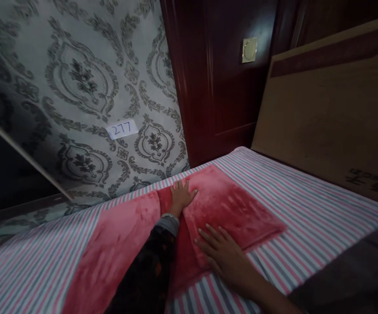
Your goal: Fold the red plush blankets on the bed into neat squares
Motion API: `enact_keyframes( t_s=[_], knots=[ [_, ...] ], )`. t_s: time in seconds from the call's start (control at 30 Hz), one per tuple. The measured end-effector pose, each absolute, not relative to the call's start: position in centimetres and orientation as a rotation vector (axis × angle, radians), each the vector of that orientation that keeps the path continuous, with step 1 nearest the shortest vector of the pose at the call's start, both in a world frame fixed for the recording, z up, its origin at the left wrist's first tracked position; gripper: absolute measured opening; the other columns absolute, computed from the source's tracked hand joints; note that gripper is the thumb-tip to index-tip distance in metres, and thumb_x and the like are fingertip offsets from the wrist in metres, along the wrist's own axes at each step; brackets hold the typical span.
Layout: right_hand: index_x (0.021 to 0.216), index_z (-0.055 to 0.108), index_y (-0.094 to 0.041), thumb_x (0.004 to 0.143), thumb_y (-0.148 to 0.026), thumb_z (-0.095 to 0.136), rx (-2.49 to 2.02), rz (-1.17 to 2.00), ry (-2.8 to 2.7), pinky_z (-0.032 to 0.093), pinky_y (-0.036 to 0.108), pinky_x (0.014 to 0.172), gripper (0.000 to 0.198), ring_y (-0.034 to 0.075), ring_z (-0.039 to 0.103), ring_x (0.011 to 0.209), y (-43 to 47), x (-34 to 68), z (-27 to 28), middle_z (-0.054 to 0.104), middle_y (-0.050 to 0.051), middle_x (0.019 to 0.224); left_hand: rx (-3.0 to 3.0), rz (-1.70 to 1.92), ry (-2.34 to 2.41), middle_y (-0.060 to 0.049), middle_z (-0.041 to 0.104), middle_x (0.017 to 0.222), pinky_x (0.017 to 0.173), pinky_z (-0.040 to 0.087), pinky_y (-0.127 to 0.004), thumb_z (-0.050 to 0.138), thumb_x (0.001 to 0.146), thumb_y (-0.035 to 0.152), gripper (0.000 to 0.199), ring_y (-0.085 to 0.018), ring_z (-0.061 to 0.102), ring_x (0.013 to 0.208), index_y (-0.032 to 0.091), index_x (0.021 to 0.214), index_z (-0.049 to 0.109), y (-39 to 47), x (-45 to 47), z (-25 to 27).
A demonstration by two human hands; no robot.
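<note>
A red plush blanket (pixel 228 196) lies on a striped sheet (pixel 293 196), with its right and left parts folded inward so that a darker strip shows between them. My left hand (pixel 181 196), at the end of a dark sleeve, rests with spread fingers near the blanket's far edge, by the inner edge of the right fold. Nearer to me, my right hand (pixel 223 253) lies flat on the near part of that same fold, fingers stretched out. Neither hand grips anything. My left forearm hides part of the blanket's middle and left fold.
Behind the striped surface stands a patterned wall (pixel 84 83) with a paper label (pixel 122 129) reading 277. Dark red wood panelling (pixel 221 100) carries a square switch plate (pixel 249 49). A large cardboard box (pixel 329 104) leans at the right, and a dark panel (pixel 8 165) is at the left.
</note>
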State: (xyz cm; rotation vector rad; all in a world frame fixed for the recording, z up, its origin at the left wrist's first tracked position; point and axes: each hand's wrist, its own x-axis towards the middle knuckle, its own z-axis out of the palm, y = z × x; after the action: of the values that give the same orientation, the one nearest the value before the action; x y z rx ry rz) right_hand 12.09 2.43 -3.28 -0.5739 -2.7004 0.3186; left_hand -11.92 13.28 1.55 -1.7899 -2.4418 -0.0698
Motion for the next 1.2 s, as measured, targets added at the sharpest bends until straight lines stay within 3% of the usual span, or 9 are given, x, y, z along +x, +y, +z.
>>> enact_keyframes(
  t_s=[0.1, 0.27, 0.37, 0.6, 0.87, 1.07, 1.13, 1.2],
  knots=[
    [0.151, 0.044, -0.035, 0.102, -0.03, 0.047, -0.609, 0.315, -2.711, 0.024, 0.055, 0.12, 0.05, 0.027, 0.027, 0.15, 2.3, 12.1, -2.4, 0.036, -0.001, 0.16, -1.854, -0.026, -2.557, -0.02, 0.028, 0.163, 0.119, 0.022, -0.058, 0.032, 0.097, 0.066, 0.077, -0.036, 0.021, 0.152, 0.019, 0.158, 0.03, 13.2, -11.6, 3.2],
    [0.148, 0.05, -0.031, 0.103, -0.031, 0.043, -0.634, 0.292, -2.688, 0.024, 0.053, 0.119, 0.045, 0.026, 0.03, 0.148, 2.2, 12.2, -2.0, 0.042, 0.002, 0.158, -1.939, -0.031, -2.609, -0.016, 0.032, 0.163, 0.12, 0.021, -0.057, 0.028, 0.098, 0.064, 0.072, -0.034, 0.022, 0.152, 0.02, 0.155, 0.035, 11.8, -10.2, 5.1],
    [0.148, 0.051, -0.029, 0.104, -0.032, 0.041, -0.625, 0.256, -2.691, 0.024, 0.054, 0.119, 0.045, 0.027, 0.031, 0.147, 2.2, 12.3, -2.3, 0.042, 0.003, 0.157, -1.991, -0.077, -2.543, -0.012, 0.024, 0.166, 0.123, 0.013, -0.054, 0.03, 0.098, 0.062, 0.07, -0.031, 0.012, 0.155, 0.023, 0.157, 0.031, 9.4, -8.0, 4.2],
    [0.15, 0.047, -0.028, 0.104, -0.031, 0.038, -0.619, 0.182, -2.713, 0.025, 0.054, 0.118, 0.048, 0.028, 0.033, 0.146, 2.1, 12.4, -2.5, 0.049, 0.006, 0.152, -2.056, -0.096, -2.348, -0.013, 0.021, 0.167, 0.122, 0.013, -0.057, 0.032, 0.099, 0.059, 0.071, -0.033, 0.012, 0.155, 0.023, 0.159, 0.024, 5.5, -5.5, 0.3],
    [0.149, 0.049, -0.027, 0.101, -0.029, 0.043, -0.654, 0.235, -2.68, 0.024, 0.052, 0.119, 0.048, 0.027, 0.03, 0.148, 0.9, 12.7, -2.9, 0.045, 0.005, 0.156, -2.04, -0.096, -2.347, -0.015, 0.023, 0.166, 0.123, 0.014, -0.055, 0.029, 0.101, 0.058, 0.069, -0.031, 0.015, 0.154, 0.021, 0.159, 0.026, 5.1, -5.6, 1.1],
    [0.137, 0.062, -0.021, 0.099, -0.025, 0.042, -0.577, 0.48, -2.646, 0.044, 0.035, 0.107, 0.043, 0.02, 0.059, 0.124, 5.1, 14.4, 1.0, 0.065, 0.007, 0.135, -1.996, -0.086, -2.391, -0.019, 0.032, 0.161, 0.12, 0.021, -0.058, 0.035, 0.1, 0.056, 0.067, -0.035, 0.025, 0.151, 0.017, 0.154, 0.037, 4.4, -3.9, 3.1],
    [0.141, 0.058, -0.019, 0.1, -0.026, 0.038, -0.711, 0.359, -2.569, 0.042, 0.038, 0.109, 0.046, 0.022, 0.057, 0.127, 8.0, 14.6, 2.6, 0.063, 0.01, 0.138, -1.987, -0.142, -2.342, -0.018, 0.031, 0.162, 0.121, 0.019, -0.055, 0.035, 0.099, 0.056, 0.068, -0.034, 0.024, 0.152, 0.017, 0.155, 0.035, 4.1, -2.9, 3.4],
    [0.148, 0.049, -0.015, 0.101, -0.029, 0.038, -0.871, 0.177, -2.527, 0.035, 0.046, 0.115, 0.051, 0.028, 0.044, 0.14, 10.7, 14.3, 3.4, 0.051, 0.014, 0.15, -1.979, -0.171, -2.308, -0.017, 0.029, 0.163, 0.122, 0.017, -0.054, 0.037, 0.098, 0.059, 0.071, -0.034, 0.021, 0.153, 0.018, 0.156, 0.033, 3.7, -2.2, 3.1]
  ],
)
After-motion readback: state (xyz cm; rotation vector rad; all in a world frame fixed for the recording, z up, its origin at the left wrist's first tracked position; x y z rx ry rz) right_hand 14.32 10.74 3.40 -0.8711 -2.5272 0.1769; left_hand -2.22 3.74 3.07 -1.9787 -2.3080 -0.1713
